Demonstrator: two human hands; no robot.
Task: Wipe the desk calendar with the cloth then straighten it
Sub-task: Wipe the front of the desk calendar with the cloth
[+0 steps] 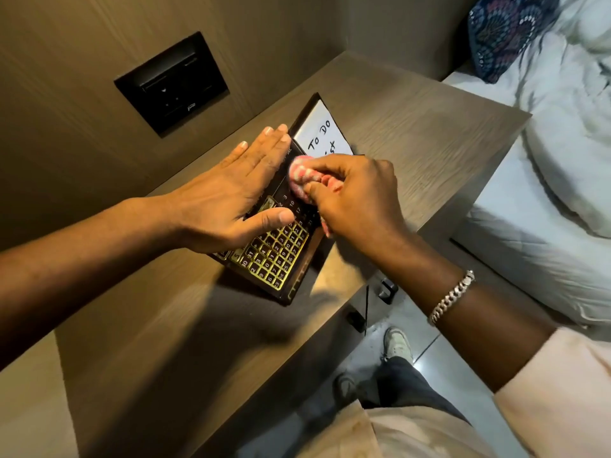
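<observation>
A dark desk calendar (276, 259) with gold number grids stands on the wooden bedside table (158, 325), turned at an angle to the wall. A white "TO DO" note (319, 130) shows at its far end. My left hand (228, 196) lies flat against the calendar's upper left side, fingers straight and thumb on the front face. My right hand (353, 193) is closed around a bunched pink-and-white cloth (302, 175), which presses on the calendar's upper face.
A black switch panel (172, 84) is set in the wall behind the table. A bed with white sheets (545, 193) and a patterned pillow (506, 31) lies to the right. Below the table's front edge are my legs and a shoe (396, 345) on grey tiles.
</observation>
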